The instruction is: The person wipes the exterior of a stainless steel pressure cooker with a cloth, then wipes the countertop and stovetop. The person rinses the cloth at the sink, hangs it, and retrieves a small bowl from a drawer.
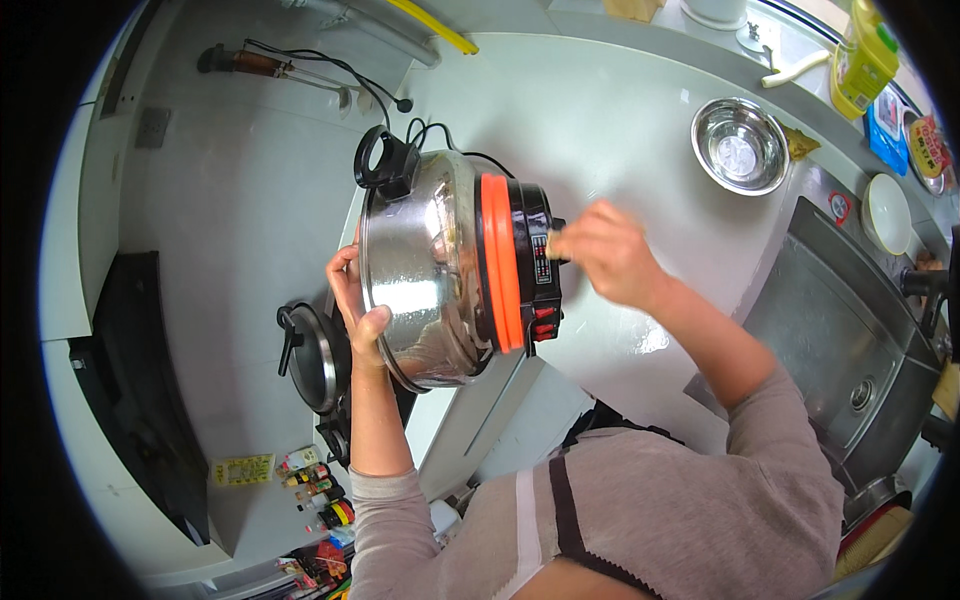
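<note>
A stainless steel electric cooking pot (420,255) with an orange ring (502,262) and a black control base (538,210) lies tipped on its side before me. Its mouth faces left and its base faces right. My left hand (358,304) grips the pot's rim, thumb on the steel wall and fingers partly hidden behind it. Between the fingertips of my right hand (615,259) is a small yellowish piece (553,245), perhaps sponge or cloth, against or very near the control panel. Red switches (544,322) sit low on the base. A black loop handle (386,161) sticks out at the far side.
A steel bowl (739,146) stands on the white counter (600,112), right of the pot. Farther right are a sink (832,330), a white bowl (886,214) and a yellow bottle (862,67). Left are a lidded pan (311,360) and several condiment bottles (319,491). A black cord (337,60) trails behind the pot.
</note>
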Available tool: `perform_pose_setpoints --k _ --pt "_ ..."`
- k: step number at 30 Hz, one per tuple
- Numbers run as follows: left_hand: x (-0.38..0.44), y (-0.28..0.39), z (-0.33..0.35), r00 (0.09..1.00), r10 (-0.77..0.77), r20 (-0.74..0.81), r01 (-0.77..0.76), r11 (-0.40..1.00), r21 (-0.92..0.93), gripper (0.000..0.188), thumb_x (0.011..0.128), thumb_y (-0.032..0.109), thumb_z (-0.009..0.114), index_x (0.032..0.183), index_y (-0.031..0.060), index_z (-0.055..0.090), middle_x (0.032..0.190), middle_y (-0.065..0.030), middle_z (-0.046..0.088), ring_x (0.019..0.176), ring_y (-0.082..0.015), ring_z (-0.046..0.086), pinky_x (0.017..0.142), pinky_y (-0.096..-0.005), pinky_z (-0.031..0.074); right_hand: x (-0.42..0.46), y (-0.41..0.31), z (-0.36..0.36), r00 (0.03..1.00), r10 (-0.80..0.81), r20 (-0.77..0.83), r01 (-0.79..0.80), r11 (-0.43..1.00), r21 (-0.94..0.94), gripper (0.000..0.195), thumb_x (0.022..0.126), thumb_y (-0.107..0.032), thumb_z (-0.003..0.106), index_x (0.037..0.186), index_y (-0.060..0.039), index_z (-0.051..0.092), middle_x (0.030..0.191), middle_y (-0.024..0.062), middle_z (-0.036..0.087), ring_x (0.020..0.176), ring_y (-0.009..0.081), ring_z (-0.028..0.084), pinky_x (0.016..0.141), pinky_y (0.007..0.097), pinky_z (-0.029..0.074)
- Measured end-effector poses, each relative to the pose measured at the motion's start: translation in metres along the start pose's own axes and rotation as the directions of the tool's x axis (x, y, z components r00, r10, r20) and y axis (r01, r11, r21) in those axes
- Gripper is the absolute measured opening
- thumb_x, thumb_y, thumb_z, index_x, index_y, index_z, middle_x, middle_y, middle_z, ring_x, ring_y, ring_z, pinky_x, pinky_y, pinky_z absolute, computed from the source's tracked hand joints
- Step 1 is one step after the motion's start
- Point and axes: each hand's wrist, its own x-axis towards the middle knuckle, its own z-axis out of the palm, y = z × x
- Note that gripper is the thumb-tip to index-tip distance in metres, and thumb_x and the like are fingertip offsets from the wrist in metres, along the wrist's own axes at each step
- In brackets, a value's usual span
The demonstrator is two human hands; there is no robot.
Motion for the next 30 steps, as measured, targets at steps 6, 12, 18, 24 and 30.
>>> perform_pose_setpoints --k 6,12,18,24,30 --pt "0.001 0.004 -0.001 0.999 -0.014 0.039 0.015 1.000 -0.014 0.083 0.063 0.039 0.072 0.130 0.0072 0.034 0.136 -0.0182 0.039 0.119 -0.0278 0.046 0.099 -0.0400 0.040 -0.019 -0.028 0.012 0.993 -0.113 0.024 0.112 0.993 0.038 0.021 0.069 0.006 0.062 0.086 -0.0042 0.069 0.094 0.0046 0.065 0.085 0.0227 0.055 0.074 0.0310 0.049" --pt "0.001 0.004 0.003 0.998 -0.022 0.055 0.023 0.999 -0.027 0.082 0.064 0.038 0.071 0.130 0.0060 0.034 0.145 -0.0215 0.035 0.125 -0.0290 0.043 0.104 -0.0413 0.036 0.019 -0.013 0.021 0.991 -0.016 -0.130 0.017 1.000 0.006 0.017 0.069 0.009 0.061 0.080 -0.0026 0.065 0.086 0.0067 0.061 0.084 0.0253 0.054 0.072 0.0335 0.048" --pt "0.002 0.000 0.001 1.000 0.011 0.014 -0.011 1.000 -0.004 0.082 0.062 0.038 0.070 0.129 0.0069 0.034 0.121 -0.0144 0.048 0.111 -0.0272 0.052 0.093 -0.0391 0.045 -0.003 -0.035 0.024 0.997 -0.039 -0.063 0.044 0.996 0.075 0.016 0.070 0.008 0.064 0.082 -0.0020 0.066 0.085 0.0068 0.060 0.082 0.0247 0.054 0.070 0.0328 0.048" --pt "0.001 0.004 0.002 1.000 0.003 0.011 -0.003 1.000 0.005 0.080 0.062 0.036 0.067 0.130 0.0068 0.034 0.121 -0.0141 0.048 0.111 -0.0269 0.052 0.094 -0.0386 0.045 -0.002 -0.057 0.025 1.000 -0.014 0.022 0.009 0.980 0.196 0.014 0.071 0.006 0.066 0.083 -0.0024 0.066 0.084 0.0046 0.061 0.082 0.0221 0.054 0.071 0.0312 0.048" --pt "0.002 0.006 0.001 0.998 -0.011 0.061 0.012 1.000 -0.010 0.080 0.065 0.036 0.068 0.130 0.0051 0.034 0.143 -0.0210 0.037 0.126 -0.0296 0.042 0.105 -0.0411 0.034 -0.008 -0.053 0.013 0.981 0.089 0.175 -0.101 0.993 0.060 0.018 0.069 0.009 0.063 0.082 -0.0040 0.066 0.083 0.0040 0.054 0.090 0.0229 0.054 0.075 0.0326 0.050"
